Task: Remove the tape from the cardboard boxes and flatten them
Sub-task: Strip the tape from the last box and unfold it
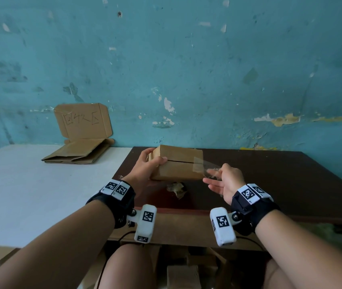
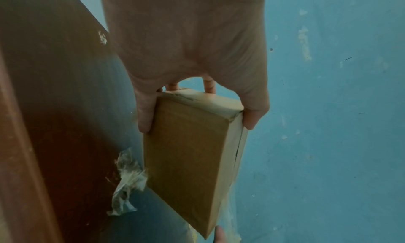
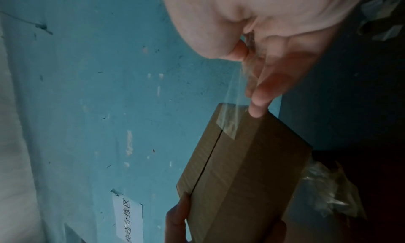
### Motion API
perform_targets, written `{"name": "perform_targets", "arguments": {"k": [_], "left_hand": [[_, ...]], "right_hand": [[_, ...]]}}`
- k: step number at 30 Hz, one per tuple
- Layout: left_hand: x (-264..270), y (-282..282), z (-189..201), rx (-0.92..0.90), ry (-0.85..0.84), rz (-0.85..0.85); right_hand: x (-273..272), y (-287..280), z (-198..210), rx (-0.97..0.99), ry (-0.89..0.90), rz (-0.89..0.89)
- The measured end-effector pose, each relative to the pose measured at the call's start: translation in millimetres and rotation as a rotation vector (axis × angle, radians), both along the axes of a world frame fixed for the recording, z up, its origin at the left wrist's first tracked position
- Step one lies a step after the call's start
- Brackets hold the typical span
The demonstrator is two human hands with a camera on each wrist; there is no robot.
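A small closed cardboard box (image 1: 177,163) is held above the dark brown table (image 1: 270,180). My left hand (image 1: 145,166) grips the box's left end (image 2: 188,142), thumb on top and fingers underneath. A strip of clear tape (image 1: 202,165) runs from the box's right front corner to my right hand (image 1: 221,179), which pinches its free end between thumb and forefinger. In the right wrist view the tape (image 3: 230,118) stretches from the box (image 3: 241,168) up to the fingertips (image 3: 259,106), one end still stuck over the lid seam.
A crumpled wad of used tape (image 1: 176,189) lies on the brown table under the box. Flattened cardboard (image 1: 76,153) lies on the white table (image 1: 30,195) at the left, with a cardboard sign (image 1: 83,120) leaning on the blue wall. More cardboard sits under the table.
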State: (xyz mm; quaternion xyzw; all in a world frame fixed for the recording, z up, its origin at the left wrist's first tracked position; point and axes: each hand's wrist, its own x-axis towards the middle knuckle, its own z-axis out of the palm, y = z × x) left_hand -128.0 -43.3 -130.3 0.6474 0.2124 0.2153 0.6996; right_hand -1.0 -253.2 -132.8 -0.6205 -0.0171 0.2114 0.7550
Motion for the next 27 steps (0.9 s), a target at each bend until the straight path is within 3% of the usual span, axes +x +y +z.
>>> {"name": "perform_targets", "arguments": {"k": [12, 18, 27], "left_hand": [[3, -1, -1, 0.000, -0.019, 0.004], [4, 2, -1, -0.014, -0.007, -0.011], [0, 6, -2, -0.034, -0.004, -0.001]], "right_hand": [[7, -3, -4, 0.086, 0.120, -0.144], [6, -8, -4, 0.206, 0.281, -0.175], [12, -14, -8, 0.352, 0.326, -0.270]]}}
